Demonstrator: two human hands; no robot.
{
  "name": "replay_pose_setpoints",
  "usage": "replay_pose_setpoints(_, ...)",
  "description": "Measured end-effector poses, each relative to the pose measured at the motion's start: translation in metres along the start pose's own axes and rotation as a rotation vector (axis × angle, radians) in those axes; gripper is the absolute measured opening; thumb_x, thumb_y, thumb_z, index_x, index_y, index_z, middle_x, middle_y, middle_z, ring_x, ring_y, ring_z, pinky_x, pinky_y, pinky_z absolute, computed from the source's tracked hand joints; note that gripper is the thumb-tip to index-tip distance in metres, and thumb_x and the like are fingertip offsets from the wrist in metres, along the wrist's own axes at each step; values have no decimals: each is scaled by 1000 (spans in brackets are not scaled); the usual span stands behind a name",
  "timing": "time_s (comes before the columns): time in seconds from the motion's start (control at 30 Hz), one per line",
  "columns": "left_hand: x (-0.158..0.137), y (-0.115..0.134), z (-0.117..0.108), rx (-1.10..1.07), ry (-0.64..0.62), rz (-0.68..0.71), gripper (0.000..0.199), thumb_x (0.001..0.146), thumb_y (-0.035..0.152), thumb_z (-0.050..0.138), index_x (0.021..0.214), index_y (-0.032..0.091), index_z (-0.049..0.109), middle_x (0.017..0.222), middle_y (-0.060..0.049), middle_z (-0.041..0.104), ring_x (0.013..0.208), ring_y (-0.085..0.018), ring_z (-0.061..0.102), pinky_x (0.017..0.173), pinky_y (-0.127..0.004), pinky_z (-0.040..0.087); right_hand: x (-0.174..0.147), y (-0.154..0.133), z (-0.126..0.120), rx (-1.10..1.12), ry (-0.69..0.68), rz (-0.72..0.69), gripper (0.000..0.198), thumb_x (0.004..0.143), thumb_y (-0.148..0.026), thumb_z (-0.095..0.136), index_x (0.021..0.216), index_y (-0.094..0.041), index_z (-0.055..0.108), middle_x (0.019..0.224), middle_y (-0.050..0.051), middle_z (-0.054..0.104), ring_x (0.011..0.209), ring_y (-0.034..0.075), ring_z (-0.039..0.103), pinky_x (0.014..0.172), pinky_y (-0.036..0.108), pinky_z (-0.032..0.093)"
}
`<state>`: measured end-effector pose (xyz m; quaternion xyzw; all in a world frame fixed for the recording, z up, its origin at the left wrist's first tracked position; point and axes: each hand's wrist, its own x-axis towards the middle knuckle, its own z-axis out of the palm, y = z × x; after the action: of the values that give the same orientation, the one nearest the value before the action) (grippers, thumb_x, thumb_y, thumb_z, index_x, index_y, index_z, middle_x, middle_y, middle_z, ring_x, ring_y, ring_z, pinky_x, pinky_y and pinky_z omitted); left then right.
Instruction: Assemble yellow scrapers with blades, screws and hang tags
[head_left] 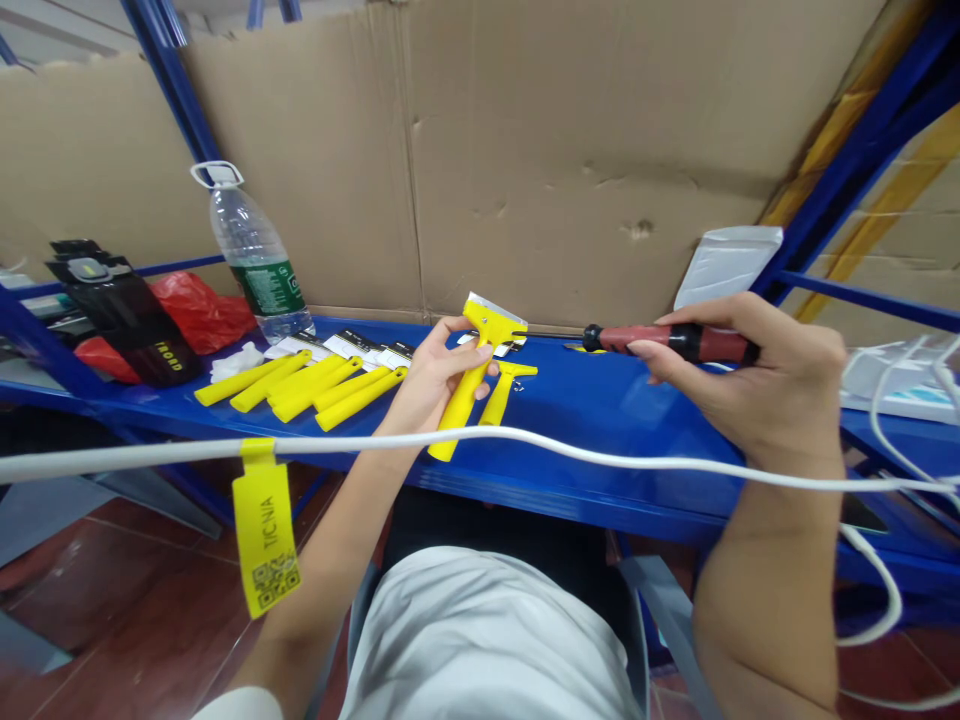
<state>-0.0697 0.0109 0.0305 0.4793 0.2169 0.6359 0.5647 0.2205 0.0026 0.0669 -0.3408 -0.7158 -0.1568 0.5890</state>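
Yellow scraper (466, 398) crosses the left grip (437, 376), both ends sticking out.

Cardboard panels (570, 120), reddish tiled floor (112, 585)

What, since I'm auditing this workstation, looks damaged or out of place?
The cardboard at the back is scuffed, with a small torn-looking dent right of centre. A white cable crosses the view in front of both forearms, a yellow tag dangling from it, which looks untidy. I see no spill.
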Motion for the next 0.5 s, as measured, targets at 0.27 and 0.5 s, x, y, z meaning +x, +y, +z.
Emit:
replay_pose_setpoints(0.27,-1,2,1,6,-5,-8,55,76,16,98,113,23,58,101,-5,74,74,-13,71,50,-19,47,1,-1,-3,42,-42,157,29,82,-49,97,88,-25,81,59,-4,73,52,19,73,55,29,54)
replay_pose_setpoints(0.5,-3,3,2,4,-12,13,54,76,15,98,112,24,57,97,-2,74,73,-13,70,49,-18,47,2,1,-5,110,-63,209,26,85,-44,93,91,-25,77,70,-2,76,56,17,72,56,28,55)
